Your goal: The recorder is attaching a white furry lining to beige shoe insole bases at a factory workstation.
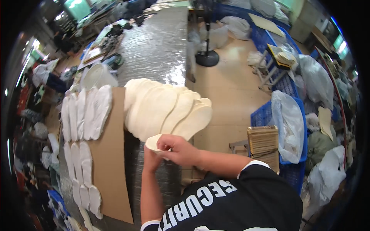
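The long table (pixel 154 57), its top sheathed in a wrinkled silvery film, carries most of what matters here. To the right a blue crate (pixel 302 131) lies beyond the right elbow, and a brown cardboard sheet (pixel 111 173) covers the table's left side, bearing rows of white sole-shaped pieces (pixel 90 109). Just beyond the hands spreads a fan of cream sole-shaped sheets (pixel 152 111) — overlapping loosely, and likely to slide if a wrist brushes them. The cream piece (pixel 152 141) is up between the two hands, in front of the fan's near edge, bent into a curve; it looks light, soft and springy, unlikely to break, and best held by its rim. The left hand (pixel 152 161) is blurred beneath it, its fingers too hidden to tell their state. The right hand (pixel 178 150) curls inward, fingers (pixel 163 143) bent and seemingly pinching the piece's edge.
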A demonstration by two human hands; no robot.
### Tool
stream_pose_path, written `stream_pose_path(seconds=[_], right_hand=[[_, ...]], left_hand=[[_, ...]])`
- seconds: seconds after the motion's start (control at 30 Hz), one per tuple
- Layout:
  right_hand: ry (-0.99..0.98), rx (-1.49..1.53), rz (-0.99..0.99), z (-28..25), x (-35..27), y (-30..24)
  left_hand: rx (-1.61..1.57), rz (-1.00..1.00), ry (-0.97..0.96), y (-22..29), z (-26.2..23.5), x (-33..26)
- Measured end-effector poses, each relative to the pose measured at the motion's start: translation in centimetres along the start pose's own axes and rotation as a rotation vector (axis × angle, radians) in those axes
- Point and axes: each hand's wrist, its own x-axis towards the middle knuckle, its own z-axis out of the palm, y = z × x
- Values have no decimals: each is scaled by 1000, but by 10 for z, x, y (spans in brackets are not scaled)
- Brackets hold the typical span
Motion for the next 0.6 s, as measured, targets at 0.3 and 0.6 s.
stream_pose_path(seconds=[0.3,0.6], right_hand=[[-643,31,-143,51,14,-43],[-606,-263,410,109,-24,87]], left_hand=[[-304,-243,86,32,-51,-142],[63,-708,461,-6,-73,-303]])
